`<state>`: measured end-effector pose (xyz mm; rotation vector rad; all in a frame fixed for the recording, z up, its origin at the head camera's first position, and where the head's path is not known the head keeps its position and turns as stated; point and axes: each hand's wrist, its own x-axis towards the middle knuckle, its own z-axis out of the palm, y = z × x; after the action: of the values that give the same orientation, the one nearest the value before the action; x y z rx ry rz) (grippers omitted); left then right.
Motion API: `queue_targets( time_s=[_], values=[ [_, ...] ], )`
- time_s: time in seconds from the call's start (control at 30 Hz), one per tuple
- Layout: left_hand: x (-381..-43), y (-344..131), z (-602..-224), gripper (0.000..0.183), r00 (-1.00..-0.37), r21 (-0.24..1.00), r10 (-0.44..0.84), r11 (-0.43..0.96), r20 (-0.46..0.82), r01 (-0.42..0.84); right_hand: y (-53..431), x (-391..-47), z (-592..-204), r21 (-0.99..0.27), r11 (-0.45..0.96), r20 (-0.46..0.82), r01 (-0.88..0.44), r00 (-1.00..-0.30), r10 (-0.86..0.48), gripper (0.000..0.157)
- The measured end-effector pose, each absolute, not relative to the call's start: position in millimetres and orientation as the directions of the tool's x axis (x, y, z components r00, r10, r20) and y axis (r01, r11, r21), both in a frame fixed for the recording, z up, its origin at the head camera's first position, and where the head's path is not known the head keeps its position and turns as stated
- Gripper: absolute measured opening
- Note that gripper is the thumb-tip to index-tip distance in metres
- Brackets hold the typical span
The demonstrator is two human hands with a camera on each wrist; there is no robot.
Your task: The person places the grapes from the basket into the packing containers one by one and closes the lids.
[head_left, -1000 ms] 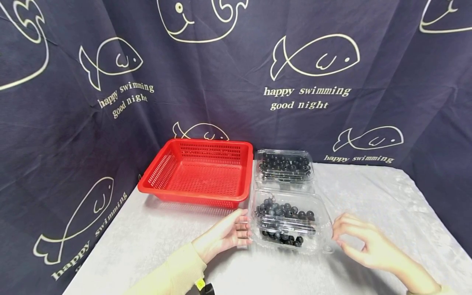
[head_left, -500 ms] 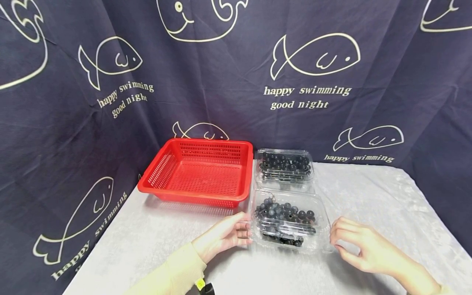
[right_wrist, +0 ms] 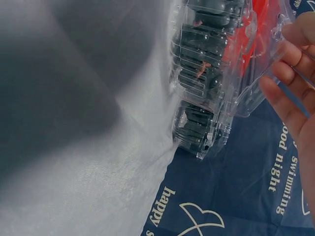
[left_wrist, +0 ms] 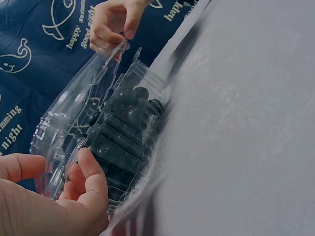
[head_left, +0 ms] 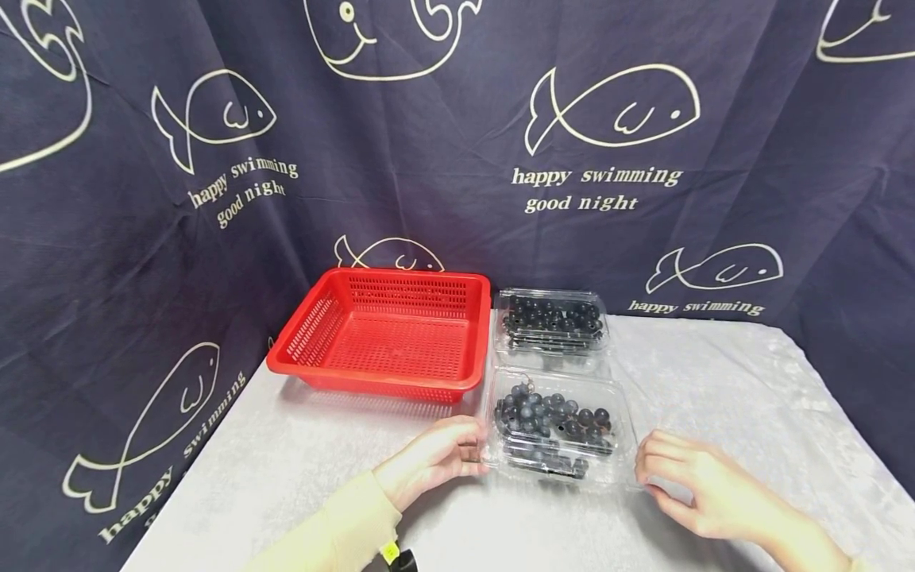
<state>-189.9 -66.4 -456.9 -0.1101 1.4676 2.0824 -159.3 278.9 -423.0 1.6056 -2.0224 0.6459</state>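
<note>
A clear plastic clamshell box (head_left: 625, 425) of dark grapes (head_left: 532, 409) stands on the table, its hinged lid (left_wrist: 69, 110) raised at an angle over the fruit. My left hand (head_left: 436, 457) is at the box's left side; in the left wrist view its thumb and fingertips hold the lid's edge. At the other end my right hand (head_left: 704, 485) pinches a lid corner between thumb and fingers, as the left wrist view also shows. Through the side wall, the grapes (right_wrist: 197, 64) appear in the right wrist view.
A red perforated plastic basket (head_left: 379, 377) sits at the back left. Behind the near box is a second clamshell box (head_left: 550, 322), also with dark grapes. White cloth covers the table (head_left: 722, 357), and a dark blue curtain (head_left: 443, 183) hangs around it.
The lid has tipped down towards me and now covers more of the front grapes. Both hands have moved slightly lower, the right one also a little leftward. The basket and rear box are unmoved.
</note>
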Motion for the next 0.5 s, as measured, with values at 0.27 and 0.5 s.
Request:
queue_targets(
  time_s=[0.27,0.5],
  values=[
    [-192.3,-65.6,-463.9,0.021,-0.829,0.835,0.386,-0.212,-0.406,-0.508,277.2,-158.2,-427.2,-0.056,0.213,0.624,-0.975,-0.201,-0.755,0.009],
    [-192.5,-64.3,-463.8,0.028,-0.833,0.85,0.378,-0.181,-0.404,-0.495,280.0,-157.8,-431.4,-0.051,0.241,0.611,-0.969,-0.221,-0.76,0.01]
  ],
)
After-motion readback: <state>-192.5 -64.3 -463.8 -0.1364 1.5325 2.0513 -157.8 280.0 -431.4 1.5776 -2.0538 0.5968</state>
